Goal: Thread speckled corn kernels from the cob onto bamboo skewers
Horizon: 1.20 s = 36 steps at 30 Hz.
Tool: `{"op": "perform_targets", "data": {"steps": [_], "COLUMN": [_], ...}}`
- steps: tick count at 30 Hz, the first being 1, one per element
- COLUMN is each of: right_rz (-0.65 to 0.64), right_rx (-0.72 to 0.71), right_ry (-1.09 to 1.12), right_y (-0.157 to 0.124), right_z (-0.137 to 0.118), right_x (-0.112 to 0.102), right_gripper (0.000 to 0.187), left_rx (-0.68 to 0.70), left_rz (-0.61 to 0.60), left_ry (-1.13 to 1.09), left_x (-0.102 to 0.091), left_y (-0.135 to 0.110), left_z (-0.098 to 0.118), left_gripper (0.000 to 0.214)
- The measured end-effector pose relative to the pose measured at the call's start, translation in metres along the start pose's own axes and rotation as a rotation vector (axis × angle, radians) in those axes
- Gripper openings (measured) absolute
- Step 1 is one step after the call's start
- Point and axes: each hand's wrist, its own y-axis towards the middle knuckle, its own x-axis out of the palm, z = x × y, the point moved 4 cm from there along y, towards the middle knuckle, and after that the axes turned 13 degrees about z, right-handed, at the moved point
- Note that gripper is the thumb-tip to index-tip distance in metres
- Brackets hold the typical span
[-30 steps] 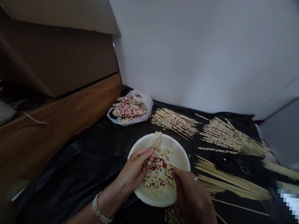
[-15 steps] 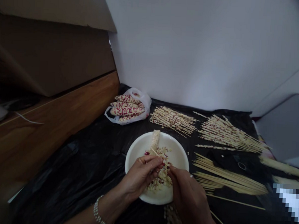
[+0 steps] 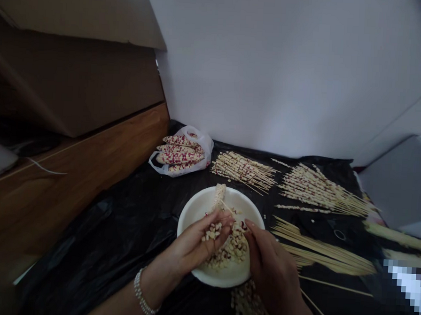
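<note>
My left hand [image 3: 201, 244] is turned palm up over the white bowl [image 3: 184, 217], its fingers curled into a cup around a few loose corn kernels [image 3: 212, 231]. Just beyond its fingertips a thin wooden skewer [image 3: 226, 206] slants down towards my right hand [image 3: 270, 259]. That hand is closed in a pinch at the bowl's right side, and the skewer's line runs to its fingertips; the grip itself is partly hidden. Cream and dark red kernels [image 3: 232, 252] lie in the bowl below. A stripped corncob [image 3: 219, 195] leans on the bowl's far rim.
Speckled corncobs [image 3: 180, 158] fill a plastic bag [image 3: 207, 145] at the back. Two piles of kernel-threaded skewers [image 3: 240, 168] [image 3: 306, 188] lie to its right. Bare skewers [image 3: 325, 253] are right of the bowl. More kernels [image 3: 247, 307] lie in front. Black plastic sheeting [image 3: 122, 228] covers the surface.
My left hand has opened from a pinch into a cupped palm, showing kernels in it. The skewer's visible end has shifted slightly right and away from me. My right hand stays close by.
</note>
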Motion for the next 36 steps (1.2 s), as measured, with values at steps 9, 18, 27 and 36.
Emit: {"op": "perform_targets", "data": {"steps": [9, 18, 27, 36], "right_rz": [0.005, 0.032, 0.004, -0.004], "right_rx": [-0.063, -0.104, -0.219, -0.229], "right_ry": [-0.012, -0.02, -0.088, -0.102], "right_y": [-0.001, 0.001, 0.002, 0.003], "right_z": [-0.002, -0.005, -0.01, -0.011], "right_x": [0.0, -0.005, -0.007, -0.008], "right_gripper": [0.029, 0.03, 0.035, 0.032], "left_rx": [0.033, 0.239, 0.282, 0.279], "left_rz": [-0.206, -0.038, -0.017, 0.004], "left_ry": [0.045, 0.128, 0.094, 0.101], "left_x": [0.003, -0.002, -0.006, -0.005], "left_y": [-0.01, -0.007, -0.005, -0.004], "left_z": [0.017, 0.027, 0.03, 0.028], "left_gripper": [0.035, 0.024, 0.025, 0.022]}}
